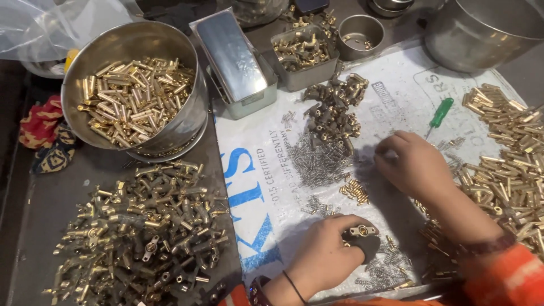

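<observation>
Head view, bench covered by a white printed sack (396,96).

Left hand (323,258): low centre, fingers curled and clamped on a small brass fitting (362,230), held at the fingertips with its round openings facing up. A dark piece sits just under the fitting, against the fingers; what it is cannot be told. A dark band circles the wrist.

Right hand (411,164): above and right of the left, palm down on the sack, fingertips pinched together at the left end near the spring heap (320,161). Whether anything is between the fingertips cannot be told. Orange sleeve (504,280) on this arm.

Surroundings:
- Steel bowl (187,119), upper left, tilted, holding short brass tubes (133,99).
- Large pile of assembled brass parts (141,232) on the dark tray, lower left.
- Darker fittings (334,110) heaped at centre top of the sack, touching the spring heap below.
- Small cluster of brass pins (356,191) between the two hands.
- More springs (391,263) just right of the left hand.
- Long heap of brass tubes (510,158) along the right edge, beside the right forearm.
- Green-handled screwdriver (439,115) above the right hand.
- Rectangular tin (303,76) with brass parts, a small steel cup (361,31) beside it, a flat metal lid (229,54) leaning left of the tin.
- Large steel pot (481,34), top right.
</observation>
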